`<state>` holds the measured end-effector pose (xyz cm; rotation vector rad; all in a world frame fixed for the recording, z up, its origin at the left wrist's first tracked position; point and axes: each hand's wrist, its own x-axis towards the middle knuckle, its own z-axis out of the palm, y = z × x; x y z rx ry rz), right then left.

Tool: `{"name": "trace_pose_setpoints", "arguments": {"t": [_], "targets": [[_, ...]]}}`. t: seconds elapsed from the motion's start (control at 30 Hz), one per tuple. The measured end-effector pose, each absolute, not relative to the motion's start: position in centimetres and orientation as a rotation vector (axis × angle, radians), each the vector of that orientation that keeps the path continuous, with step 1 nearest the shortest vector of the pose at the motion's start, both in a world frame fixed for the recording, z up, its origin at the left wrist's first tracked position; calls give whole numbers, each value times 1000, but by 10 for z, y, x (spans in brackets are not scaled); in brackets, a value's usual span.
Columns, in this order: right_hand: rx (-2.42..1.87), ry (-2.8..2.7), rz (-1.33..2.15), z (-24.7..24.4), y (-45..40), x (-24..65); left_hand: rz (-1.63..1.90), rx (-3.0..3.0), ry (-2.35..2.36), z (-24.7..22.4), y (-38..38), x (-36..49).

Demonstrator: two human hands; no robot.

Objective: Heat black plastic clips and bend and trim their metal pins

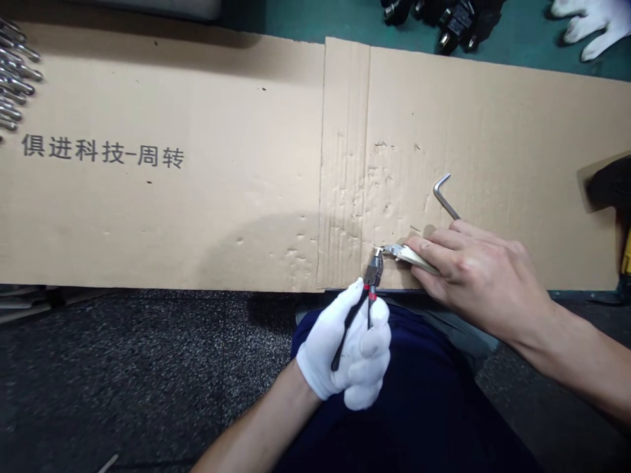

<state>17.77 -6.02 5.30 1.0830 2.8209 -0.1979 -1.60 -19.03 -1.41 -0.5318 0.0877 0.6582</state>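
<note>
My left hand (352, 348), in a white glove, is closed around black pliers (375, 268) with red marks near the pivot. A small shiny metal piece (378, 250) sits at the tip of their jaws. My right hand (468, 266) is bare and closed on a tool with a pale handle (417, 258). That tool's metal tip touches or nearly touches the small piece from the right. Just beyond my right hand, a hex key (444, 195) lies on the cardboard (246, 164), its lower end reaching my knuckles.
Several shiny metal rods (17, 72) lie at the far left. Black parts (456, 23) and a white glove (599, 26) rest on the green surface (315, 23) at the back. A black and yellow object (614, 184) stands at the right edge. A grey object (182, 8) is at the back left.
</note>
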Motion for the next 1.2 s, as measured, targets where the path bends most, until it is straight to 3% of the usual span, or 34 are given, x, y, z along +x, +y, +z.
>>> {"name": "trace_pose_setpoints", "arguments": {"t": [0.4, 0.83, 0.97, 1.2], "targets": [[1270, 2868, -449, 44, -70, 181, 625, -308, 172, -25, -201, -17], [1451, 3015, -584, 25, -78, 192, 428, 366, 974, 18, -175, -26], [1678, 3031, -568, 19, -73, 203, 369, 496, 1161, 21, -178, -12], [1708, 3016, -741, 14, -77, 209, 381, 571, 1277, 15, -185, -4]]}}
